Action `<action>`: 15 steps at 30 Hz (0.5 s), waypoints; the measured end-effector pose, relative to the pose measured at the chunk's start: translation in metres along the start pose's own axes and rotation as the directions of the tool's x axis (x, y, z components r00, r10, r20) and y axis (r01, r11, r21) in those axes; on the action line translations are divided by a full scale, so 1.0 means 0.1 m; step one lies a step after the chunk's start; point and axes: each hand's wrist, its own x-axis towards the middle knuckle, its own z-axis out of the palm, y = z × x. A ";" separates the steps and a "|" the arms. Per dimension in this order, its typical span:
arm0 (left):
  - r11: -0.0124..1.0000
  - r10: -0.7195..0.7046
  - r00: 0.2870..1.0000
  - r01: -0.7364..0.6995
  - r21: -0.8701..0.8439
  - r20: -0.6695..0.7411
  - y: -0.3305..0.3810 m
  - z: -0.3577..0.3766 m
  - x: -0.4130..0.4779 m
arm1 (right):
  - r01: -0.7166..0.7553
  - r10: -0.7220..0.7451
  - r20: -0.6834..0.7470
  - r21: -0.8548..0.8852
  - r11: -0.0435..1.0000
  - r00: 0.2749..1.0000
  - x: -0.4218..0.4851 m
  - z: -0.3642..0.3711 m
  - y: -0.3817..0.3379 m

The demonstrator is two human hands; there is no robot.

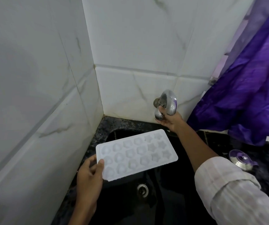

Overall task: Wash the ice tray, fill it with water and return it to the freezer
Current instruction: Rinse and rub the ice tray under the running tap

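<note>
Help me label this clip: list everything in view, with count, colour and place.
white plastic ice tray with shaped cells: one, white, held above the sink.
chrome metal tap: one, silver, on the back wall.
black sink basin: one, black, set in the counter.
round metal drain: one, silver, sink bottom.
dark speckled stone counter: one, black, around the sink.
white marbled wall tiles: several, white, left and back walls.
purple fabric curtain: one, purple, right side.
round steel lid: one, silver, counter at right.
left hand: one, grips the tray's left end.
right hand: one, grips the tap.
</note>
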 end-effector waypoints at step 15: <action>0.999 -0.022 0.999 0.021 0.029 0.038 0.05 0.14 0.03 | 0.030 -0.032 -0.044 -0.047 0.998 0.999 -0.05 0.05 -0.01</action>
